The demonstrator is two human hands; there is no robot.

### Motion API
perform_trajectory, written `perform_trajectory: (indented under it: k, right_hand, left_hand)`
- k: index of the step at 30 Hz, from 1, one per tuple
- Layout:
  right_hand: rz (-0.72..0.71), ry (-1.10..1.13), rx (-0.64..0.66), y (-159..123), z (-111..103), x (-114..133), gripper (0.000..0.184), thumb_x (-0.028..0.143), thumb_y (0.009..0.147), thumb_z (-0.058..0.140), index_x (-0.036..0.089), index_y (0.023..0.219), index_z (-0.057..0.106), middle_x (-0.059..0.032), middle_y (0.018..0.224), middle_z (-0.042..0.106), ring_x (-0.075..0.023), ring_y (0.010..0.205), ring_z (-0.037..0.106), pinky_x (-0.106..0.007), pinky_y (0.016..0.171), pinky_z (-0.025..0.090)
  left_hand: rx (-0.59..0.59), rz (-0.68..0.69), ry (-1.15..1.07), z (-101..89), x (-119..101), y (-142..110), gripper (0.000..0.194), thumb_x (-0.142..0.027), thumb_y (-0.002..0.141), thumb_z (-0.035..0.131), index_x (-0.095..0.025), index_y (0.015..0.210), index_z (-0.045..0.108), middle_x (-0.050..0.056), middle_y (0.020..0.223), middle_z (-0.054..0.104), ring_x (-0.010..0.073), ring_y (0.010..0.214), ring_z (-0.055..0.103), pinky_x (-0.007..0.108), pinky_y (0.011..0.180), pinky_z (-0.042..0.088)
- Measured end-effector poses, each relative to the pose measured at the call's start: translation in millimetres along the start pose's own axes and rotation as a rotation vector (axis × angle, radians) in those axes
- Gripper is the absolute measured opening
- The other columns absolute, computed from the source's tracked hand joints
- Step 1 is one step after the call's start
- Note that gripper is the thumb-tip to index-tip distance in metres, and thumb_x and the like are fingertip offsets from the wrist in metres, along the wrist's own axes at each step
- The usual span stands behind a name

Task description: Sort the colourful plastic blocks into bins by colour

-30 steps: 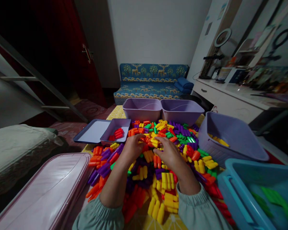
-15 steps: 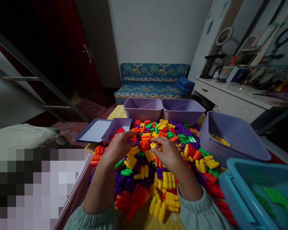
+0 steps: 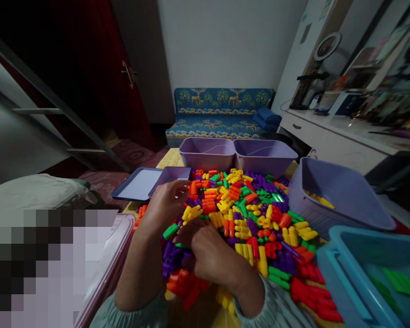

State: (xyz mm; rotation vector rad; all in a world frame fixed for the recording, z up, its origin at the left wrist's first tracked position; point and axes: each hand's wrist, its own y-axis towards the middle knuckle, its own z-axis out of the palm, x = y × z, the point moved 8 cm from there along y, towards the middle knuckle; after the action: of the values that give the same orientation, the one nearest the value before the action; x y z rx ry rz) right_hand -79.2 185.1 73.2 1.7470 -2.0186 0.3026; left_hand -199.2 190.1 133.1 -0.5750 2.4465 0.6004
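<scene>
Many plastic bullet-shaped building pieces in several colours lie heaped across the table. My left hand (image 3: 167, 202) hovers at the left of the heap, in front of the shallow purple box (image 3: 171, 174). Its fingers point right and are apart, with nothing visible in them. Nearer to me, my right hand (image 3: 207, 248) reaches leftward, low over purple pieces (image 3: 172, 262), its fingers bent down but apart. Its fingertips are partly hidden among the pieces. Between the hands lies a yellow piece (image 3: 192, 213), with a green piece (image 3: 171, 231) to its left. Red pieces (image 3: 187, 287) lie below my right hand.
Two purple bins (image 3: 207, 157) stand at the back. Another purple bin (image 3: 304, 218) at the right holds yellow pieces. A blue-green bin (image 3: 341, 269) at the front right holds green ones. A dark-rimmed lid (image 3: 136, 184) lies at the left, and a pink lid (image 3: 112, 259) in front of it.
My right hand has moved left and toward me, from the middle of the heap to the purple pieces. My left hand stays near the same spot. The view has shifted slightly.
</scene>
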Motion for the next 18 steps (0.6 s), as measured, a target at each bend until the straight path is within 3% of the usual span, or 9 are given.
perform_trajectory:
  k: [3, 6, 13, 18]
  right_hand:
    - [-0.045, -0.011, -0.014, -2.6, -0.9, 1.7, 0.021, 0.013, 0.078, 0.061, 0.021, 0.095, 0.071, -0.0062, 0.11, 0.067, -0.0223, 0.12, 0.05, -0.04, 0.111, 0.027]
    - [0.072, -0.131, -0.053, -7.2, -12.4, -17.2, 0.02, 0.007, 0.078, 0.056, 0.019, 0.087, 0.071, -0.0079, 0.099, 0.066, -0.0236, 0.115, 0.05, -0.044, 0.115, 0.021]
    - [0.327, -0.239, -0.087, -20.7, -50.2, -73.6, 0.018, 0.012, 0.077, 0.061, 0.021, 0.087, 0.073, -0.0071, 0.101, 0.068, -0.0266, 0.111, 0.05, -0.044, 0.106, 0.03]
    - [0.367, -0.223, -0.139, -23.5, -60.3, -71.7, 0.019, 0.013, 0.079, 0.058, 0.021, 0.089, 0.072, -0.0062, 0.095, 0.069, -0.0255, 0.104, 0.055, -0.037, 0.092, 0.037]
  left_hand:
    - [-0.007, 0.001, 0.003, -1.3, -0.6, -0.9, 0.035, -0.02, 0.081, 0.054, -0.016, 0.11, 0.072, 0.007, 0.09, 0.077, 0.0202, 0.083, 0.071, 0.026, 0.071, 0.051]
    - [-0.003, -0.01, -0.009, -1.9, -0.6, -1.7, 0.034, -0.022, 0.082, 0.054, -0.016, 0.11, 0.072, 0.008, 0.09, 0.077, 0.0207, 0.084, 0.072, 0.026, 0.072, 0.052]
    - [0.045, -0.008, 0.017, -2.2, -0.5, -4.0, 0.037, -0.022, 0.082, 0.054, -0.017, 0.115, 0.071, 0.007, 0.093, 0.077, 0.0205, 0.084, 0.071, 0.026, 0.073, 0.051]
    - [0.137, -0.009, 0.09, 8.9, 0.4, -4.3, 0.039, -0.022, 0.083, 0.053, -0.02, 0.117, 0.07, 0.006, 0.091, 0.077, 0.0193, 0.081, 0.07, 0.025, 0.07, 0.048]
